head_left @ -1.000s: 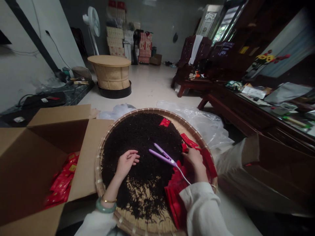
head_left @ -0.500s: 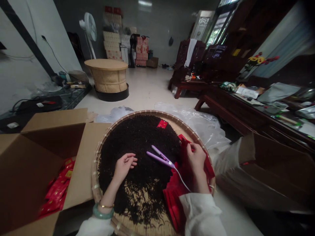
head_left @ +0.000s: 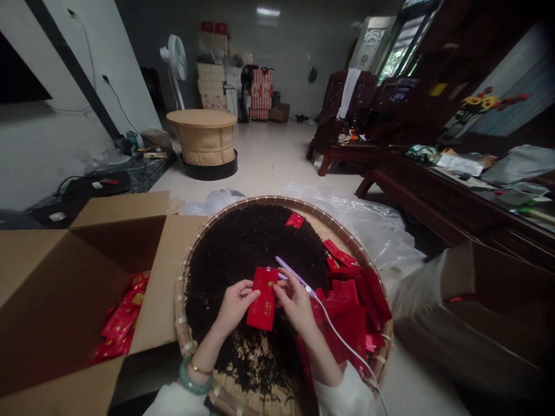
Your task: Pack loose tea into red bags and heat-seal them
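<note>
Between my two hands is a red packet (head_left: 262, 303) with gold print, held upright over the tray. My left hand (head_left: 235, 305) pinches its left edge, and my right hand (head_left: 295, 297) grips its right edge. Behind the right hand lies a purple mini hair straightener (head_left: 309, 290) with a white cord, partly hidden by the fingers. Dark loose tea leaves (head_left: 229, 248) cover much of the round bamboo tray (head_left: 347, 231). A pile of red packets (head_left: 347, 309) lies on the tray's right side. One small red packet (head_left: 295, 220) rests on the leaves at the far side.
An open cardboard box (head_left: 143, 248) with several red packets (head_left: 124, 318) stands at the left. Another carton (head_left: 472, 289) is at the right. Clear plastic sheeting (head_left: 359, 222) lies beyond the tray. Farther off are a round wooden table (head_left: 202, 118), a fan (head_left: 177, 58) and dark wooden furniture (head_left: 416, 190).
My right hand has moved left from the pile with a red packet. My left hand has shifted right and now grips its other edge. The view has turned slightly left.
</note>
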`<state>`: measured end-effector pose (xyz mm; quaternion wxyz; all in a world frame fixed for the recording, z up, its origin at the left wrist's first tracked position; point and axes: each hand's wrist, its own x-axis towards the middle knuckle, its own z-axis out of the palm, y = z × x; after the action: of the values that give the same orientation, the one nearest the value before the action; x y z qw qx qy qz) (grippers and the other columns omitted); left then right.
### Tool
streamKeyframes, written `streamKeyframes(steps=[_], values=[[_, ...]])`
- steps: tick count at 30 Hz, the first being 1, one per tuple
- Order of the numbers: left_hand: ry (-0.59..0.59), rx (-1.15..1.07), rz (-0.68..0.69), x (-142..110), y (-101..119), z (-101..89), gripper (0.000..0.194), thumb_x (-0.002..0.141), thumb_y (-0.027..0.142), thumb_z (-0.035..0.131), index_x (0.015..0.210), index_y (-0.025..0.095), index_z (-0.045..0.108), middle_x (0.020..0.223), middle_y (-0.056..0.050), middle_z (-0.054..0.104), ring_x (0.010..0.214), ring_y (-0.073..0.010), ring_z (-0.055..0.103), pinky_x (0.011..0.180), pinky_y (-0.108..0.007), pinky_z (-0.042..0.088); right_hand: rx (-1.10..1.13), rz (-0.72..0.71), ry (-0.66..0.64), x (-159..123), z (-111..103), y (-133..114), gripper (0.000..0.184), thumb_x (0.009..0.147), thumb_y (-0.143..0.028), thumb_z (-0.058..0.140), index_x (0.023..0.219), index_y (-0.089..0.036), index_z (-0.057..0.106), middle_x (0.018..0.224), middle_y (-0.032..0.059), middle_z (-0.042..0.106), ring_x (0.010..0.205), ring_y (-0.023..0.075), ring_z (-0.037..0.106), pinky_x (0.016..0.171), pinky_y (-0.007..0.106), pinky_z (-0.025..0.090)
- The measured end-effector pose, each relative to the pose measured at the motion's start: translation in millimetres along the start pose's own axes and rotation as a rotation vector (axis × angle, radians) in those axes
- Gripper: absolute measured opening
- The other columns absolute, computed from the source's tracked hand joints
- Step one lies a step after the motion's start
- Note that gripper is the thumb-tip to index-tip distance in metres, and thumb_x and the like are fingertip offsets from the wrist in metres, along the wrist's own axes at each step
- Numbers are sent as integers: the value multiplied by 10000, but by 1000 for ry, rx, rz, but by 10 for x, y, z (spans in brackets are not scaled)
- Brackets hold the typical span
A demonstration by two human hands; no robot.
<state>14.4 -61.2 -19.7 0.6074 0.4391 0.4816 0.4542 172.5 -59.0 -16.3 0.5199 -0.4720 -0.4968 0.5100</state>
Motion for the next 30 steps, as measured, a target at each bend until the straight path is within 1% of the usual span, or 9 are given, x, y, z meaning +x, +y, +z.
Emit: streamKeyframes(steps=[3, 6, 8, 12, 16, 19, 21, 24, 30], values=[[67, -34, 69, 10, -7, -34, 295, 642, 377, 756, 794, 142, 663, 778, -66, 745, 737, -215, 687, 716, -315, 530, -93, -104, -87, -26, 8, 5, 206, 777, -262, 618, 952, -197, 706, 811, 60, 725, 711, 190, 673, 618, 295, 561], [83, -167, 106, 5, 48, -62, 306, 666, 365, 742, 878, 148, 700, 1047, -109, 721, 1019, -254, 639, 903, -336, 476, -213, -306, -73, -51, -16, -29, 147, 791, -184, 605, 844, -220, 738, 835, 62, 731, 780, 200, 675, 732, 338, 555], [28, -353, -2, -7, 87, -77, 396, 707, 414, 695, 1005, 154, 695, 1149, -130, 681, 1097, -276, 604, 934, -367, 460, -275, -462, -70, -65, -37, -31, 188, 789, -137, 603, 844, -250, 743, 850, 52, 733, 843, 205, 666, 783, 357, 544], [-41, -493, -171, -24, 101, -91, 577, 687, 354, 731, 1209, 143, 605, 1057, -140, 711, 946, -252, 665, 829, -351, 504, -375, -653, -129, -98, -57, 27, 290, 786, -84, 583, 883, -303, 746, 976, 41, 728, 1069, 226, 598, 892, 410, 506], [25, -379, -95, -10, 39, -83, 864, 664, 336, 771, 1407, 137, 378, 906, -83, 740, 791, -189, 678, 723, -279, 513, -364, -568, -95, -137, -18, 55, 368, 793, -49, 486, 935, -282, 733, 1123, 60, 678, 1099, 222, 590, 904, 405, 504], [46, -310, -73, 6, -2, -73, 906, 613, 351, 806, 1378, 74, 406, 772, -56, 738, 717, -174, 672, 713, -275, 511, -290, -398, 47, -139, 41, 40, 365, 810, -139, 534, 1138, -243, 655, 1090, 97, 656, 858, 190, 649, 702, 316, 560], [64, -299, -73, 6, -3, -68, 823, 561, 340, 837, 1269, 58, 528, 725, -50, 732, 702, -177, 672, 721, -282, 514, -270, -326, 124, -126, 72, 42, 374, 810, -213, 587, 1181, -223, 629, 971, 87, 668, 740, 172, 630, 615, 283, 549], [19, -319, -129, -14, 33, -65, 601, 550, 368, 839, 1046, 74, 667, 750, -80, 735, 684, -188, 676, 684, -285, 518, -231, -265, 168, -110, 91, 84, 323, 809, -256, 602, 1124, -210, 657, 860, 60, 684, 726, 171, 625, 657, 293, 548], [-101, -383, -202, -54, 80, -83, 437, 556, 429, 832, 811, 100, 698, 728, -85, 725, 627, -168, 656, 623, -266, 515, -88, -151, 141, -133, 98, 142, 318, 780, -272, 625, 1086, -191, 662, 930, 71, 710, 784, 181, 647, 749, 329, 553]])
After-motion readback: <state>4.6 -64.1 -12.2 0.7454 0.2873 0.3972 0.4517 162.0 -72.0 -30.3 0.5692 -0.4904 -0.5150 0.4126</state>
